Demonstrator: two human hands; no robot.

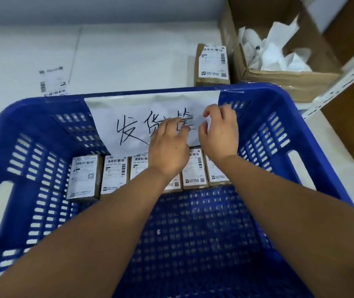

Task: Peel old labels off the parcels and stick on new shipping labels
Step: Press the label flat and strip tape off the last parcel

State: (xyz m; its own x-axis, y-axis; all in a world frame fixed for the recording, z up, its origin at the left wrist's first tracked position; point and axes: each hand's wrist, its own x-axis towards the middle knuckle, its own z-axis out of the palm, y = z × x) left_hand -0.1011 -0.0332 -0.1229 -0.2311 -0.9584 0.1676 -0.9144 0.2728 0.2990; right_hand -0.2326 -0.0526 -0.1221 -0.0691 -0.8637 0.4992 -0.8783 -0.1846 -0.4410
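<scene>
Several small brown parcels with white shipping labels stand in a row along the far wall of a blue plastic basket [42, 104], among them the leftmost parcel [84, 177] and one further right [194, 168]. My left hand [168, 149] hovers over the middle of the row with its fingers loosely spread, hiding part of one parcel. My right hand [219, 134] is beside it, over the right-hand parcels, with fingers lightly curled and nothing visible in them. Another labelled parcel [212, 65] stands on the white table behind the basket. A loose label [52, 82] lies on the table at far left.
A white paper sign [133, 117] with handwritten characters is taped over the basket's far wall. An open cardboard box [290, 80] holding crumpled white paper scraps [272, 52] sits at back right. A white shelf upright [343, 76] runs along the right.
</scene>
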